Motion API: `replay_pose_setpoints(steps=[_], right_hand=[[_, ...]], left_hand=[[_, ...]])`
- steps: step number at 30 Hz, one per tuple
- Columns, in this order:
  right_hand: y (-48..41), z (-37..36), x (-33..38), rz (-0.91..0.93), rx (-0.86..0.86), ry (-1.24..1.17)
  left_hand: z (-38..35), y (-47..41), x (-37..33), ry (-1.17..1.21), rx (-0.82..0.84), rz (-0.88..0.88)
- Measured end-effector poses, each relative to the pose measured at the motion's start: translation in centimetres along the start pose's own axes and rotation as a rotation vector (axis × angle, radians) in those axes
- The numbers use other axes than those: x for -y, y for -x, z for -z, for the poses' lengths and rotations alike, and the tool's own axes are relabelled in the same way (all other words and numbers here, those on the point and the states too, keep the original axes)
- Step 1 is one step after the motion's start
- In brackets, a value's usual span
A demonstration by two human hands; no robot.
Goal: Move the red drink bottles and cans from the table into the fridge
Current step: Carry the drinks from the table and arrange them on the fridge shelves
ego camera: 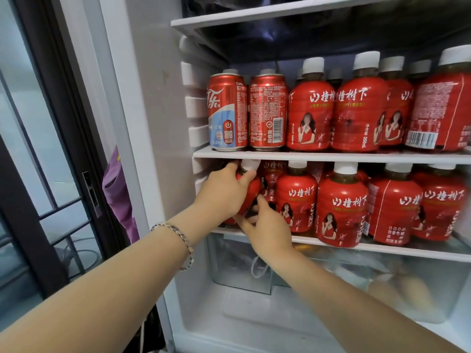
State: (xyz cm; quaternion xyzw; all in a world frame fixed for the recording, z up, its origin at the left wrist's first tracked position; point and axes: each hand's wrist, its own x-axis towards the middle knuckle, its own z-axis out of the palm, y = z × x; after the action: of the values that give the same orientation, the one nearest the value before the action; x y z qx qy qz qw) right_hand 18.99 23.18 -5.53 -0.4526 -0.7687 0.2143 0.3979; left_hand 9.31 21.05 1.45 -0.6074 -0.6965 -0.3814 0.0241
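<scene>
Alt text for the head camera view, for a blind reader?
Two hands hold a red drink bottle at the left end of a fridge shelf, left hand around its top, right hand at its base. More red bottles and two cola cans fill the shelves.

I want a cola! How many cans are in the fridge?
2. The blue-patched can stands at the left end of the upper drinks shelf; the all-red can stands beside it, next to a bottle. More may hide behind.

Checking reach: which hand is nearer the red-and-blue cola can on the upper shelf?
Left. The left hand is just below the red-and-blue cola can, under its shelf; the right hand is lower, further right.
</scene>
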Motion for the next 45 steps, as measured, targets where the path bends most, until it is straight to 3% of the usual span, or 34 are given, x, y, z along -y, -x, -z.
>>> replay_pose_setpoints(steps=[6, 10, 15, 18, 21, 24, 26, 30, 34, 37, 38, 40, 42, 45], right_hand=[[-0.6, 0.5, -0.7, -0.005, 0.105, -0.143], [-0.4, 0.3, -1.0, 0.059, 0.080, 0.025], [-0.6, 0.0, -0.6, 0.023, 0.018, 0.132], [-0.9, -0.5, -0.3, -0.009, -0.031, 0.242], [-0.9, -0.6, -0.1, -0.063, -0.009, 0.196], [-1.1, -0.3, 0.4, -0.102, -0.011, 0.131], [-2.0, -0.6, 1.2, -0.108, -0.026, 0.120], [-4.4, -1.6, 2.4, -0.148, 0.009, 0.192], [-5.8, -1.7, 3.1, -0.162, 0.023, 0.317], [-3.5, -1.2, 3.9, -0.058, 0.087, 0.290], [-2.2, -0.6, 3.7, 0.054, 0.043, 0.278], [0.6, 1.1, 3.0, 0.303, -0.220, 0.364], [2.3, 3.2, 2.1, 0.377, -0.453, 0.428], [2.6, 5.2, 1.5, 0.248, -0.349, 0.501]], left_hand=[[0.0, 0.0, 0.7, 0.058, -0.029, 0.020], [0.0, -0.7, 1.4, 0.164, -0.060, 0.171], [-0.9, -1.0, 1.3, 0.154, -0.064, 0.132], [-0.9, -1.9, 0.5, -0.093, -0.008, 0.126], [0.4, -1.9, -0.7, -0.465, 0.045, -0.025], [2.4, 0.6, -0.5, -0.719, -0.023, -0.331], [3.6, 2.4, 0.4, -0.793, -0.087, -0.508], [4.2, 3.4, 1.8, -0.877, -0.096, -0.575], [4.4, 3.7, 1.9, -0.849, -0.104, -0.589], [4.6, 3.6, 1.9, -0.769, -0.145, -0.570], [4.5, 3.5, 1.9, -0.746, -0.162, -0.563], [4.2, 3.5, 2.1, -0.702, -0.166, -0.544], [3.8, 3.5, 2.2, -0.645, -0.170, -0.517], [2.6, 3.5, 2.4, -0.527, -0.162, -0.456]])
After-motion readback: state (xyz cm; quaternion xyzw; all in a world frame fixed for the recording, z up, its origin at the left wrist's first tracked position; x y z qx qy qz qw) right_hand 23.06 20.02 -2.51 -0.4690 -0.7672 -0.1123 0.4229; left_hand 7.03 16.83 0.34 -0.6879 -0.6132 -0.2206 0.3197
